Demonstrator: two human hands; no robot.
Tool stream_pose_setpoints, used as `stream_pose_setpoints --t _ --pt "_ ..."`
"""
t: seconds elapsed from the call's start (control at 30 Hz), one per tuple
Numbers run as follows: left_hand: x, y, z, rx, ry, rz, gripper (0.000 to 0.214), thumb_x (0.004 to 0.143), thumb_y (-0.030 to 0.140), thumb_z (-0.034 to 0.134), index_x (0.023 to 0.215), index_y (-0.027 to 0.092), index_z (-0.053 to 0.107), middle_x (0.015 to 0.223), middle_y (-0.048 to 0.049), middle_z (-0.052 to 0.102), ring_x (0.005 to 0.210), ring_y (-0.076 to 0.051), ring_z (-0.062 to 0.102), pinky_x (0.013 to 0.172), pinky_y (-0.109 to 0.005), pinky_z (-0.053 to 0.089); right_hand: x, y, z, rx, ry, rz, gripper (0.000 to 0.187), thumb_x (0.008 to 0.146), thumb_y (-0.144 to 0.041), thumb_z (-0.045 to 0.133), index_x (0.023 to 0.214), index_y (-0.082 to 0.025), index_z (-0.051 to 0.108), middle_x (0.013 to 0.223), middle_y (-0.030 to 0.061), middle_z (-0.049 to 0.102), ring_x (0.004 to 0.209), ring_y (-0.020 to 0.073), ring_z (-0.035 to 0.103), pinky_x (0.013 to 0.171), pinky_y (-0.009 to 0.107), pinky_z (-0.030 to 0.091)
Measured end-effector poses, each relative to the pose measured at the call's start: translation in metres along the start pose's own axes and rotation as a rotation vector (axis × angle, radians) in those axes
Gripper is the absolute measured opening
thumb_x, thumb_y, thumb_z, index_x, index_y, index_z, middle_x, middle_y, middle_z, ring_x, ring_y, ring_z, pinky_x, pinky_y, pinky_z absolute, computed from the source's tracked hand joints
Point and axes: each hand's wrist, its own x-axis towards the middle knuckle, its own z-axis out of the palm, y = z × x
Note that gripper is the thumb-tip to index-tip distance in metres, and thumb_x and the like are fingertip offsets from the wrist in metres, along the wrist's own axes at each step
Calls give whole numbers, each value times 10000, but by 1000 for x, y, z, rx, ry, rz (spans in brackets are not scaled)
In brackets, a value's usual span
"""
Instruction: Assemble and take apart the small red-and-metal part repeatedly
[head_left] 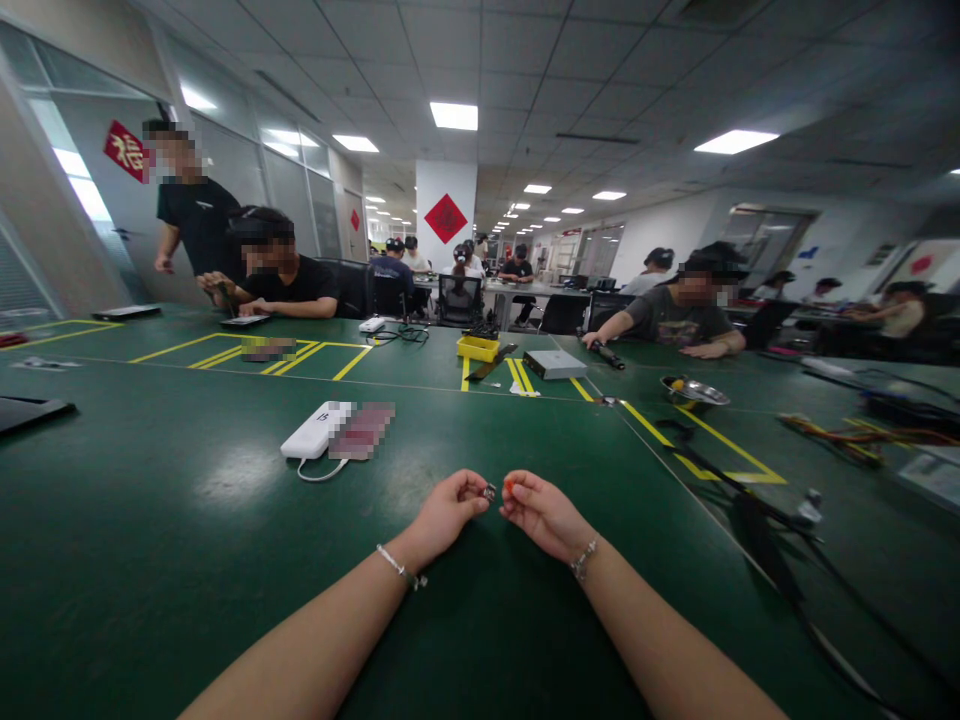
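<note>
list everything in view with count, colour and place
metal piece: 1, silvery, left fingers
small piece: 1, orange, right fingers
tabletop: joined sections, green, foreground
likely power bank: 1, white, tabletop's left
blurred flat items: 2, reddish, brownish, tabletop's left
flat devices: several, dark, left
tape: several, yellow, on tabletop
tray: 1, yellow, far middle
metal box: 1, grey, beside tray
dish: 1, silvery, far right
cables: several, mostly black, mainly right
diamond signs: several, red, background
chairs: several, black, background
people: many, mixed clothing, background
lights: several, white, ceiling
bracelets: 2, silvery, wrists
left hand, right hand: 2, bare, centre
</note>
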Motion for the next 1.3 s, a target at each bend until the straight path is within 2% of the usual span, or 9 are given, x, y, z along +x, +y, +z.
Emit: stream_pose_setpoints --t 0.17,0.33,0.53,0.63,0.77,0.9,1.1,1.3 --pt "1 -5 -2 -25 1 -19 194 604 155 614 757 141 495 636 33 525 550 -68 446 527 -192 324 -1 0 0 -31 -21 -18 264 572 -113 680 784 -181 539 759 -12 601 623 78 547 693 275 403" --pt "0 -1 -1 -71 20 -6 208 600 170 633 751 143 492 676 18 547 612 -86 489 582 -204 358 -1 -1 2 -44 -15 -18 243 555 -90 686 735 -167 541 749 -9 604 625 80 549 690 269 406" --pt "-1 2 0 -112 10 -24 178 676 222 570 823 146 505 780 -26 595 650 -106 530 614 -232 385 -1 -1 2 -25 8 17 160 652 -224 641 768 -148 561 654 2 584 606 91 538 675 277 408" --pt "0 0 -1 -85 17 -29 188 720 271 519 855 140 525 767 -33 600 637 -111 532 607 -241 385 -1 -1 2 -15 8 18 170 669 -264 625 776 -148 561 659 4 580 609 94 538 680 285 407" --pt "1 -4 -3 -109 16 -31 242 760 348 464 836 132 543 714 -29 589 617 -109 525 600 -238 383 -2 -2 3 -17 0 11 202 618 -192 664 782 -161 550 724 5 597 622 88 541 700 287 401" --pt "2 -6 -4 -172 21 -62 254 754 358 477 827 127 552 713 -33 590 625 -108 529 605 -230 381 -3 -3 3 -28 -7 2 249 566 -127 689 762 -170 541 739 -1 604 619 81 541 699 277 396" --pt "1 -4 -6 -211 4 -86 275 727 361 529 868 126 556 806 -64 617 672 -116 543 632 -231 382 -2 -3 4 -1 10 6 187 632 -258 656 735 -170 527 648 -16 567 597 88 526 695 291 401" --pt "1 -2 -9 -346 -5 -120 308 719 383 545 884 124 556 894 -99 617 726 -133 563 665 -246 389 -2 -3 5 0 -1 -1 179 674 -324 612 724 -170 535 656 -9 559 612 94 523 690 288 400"
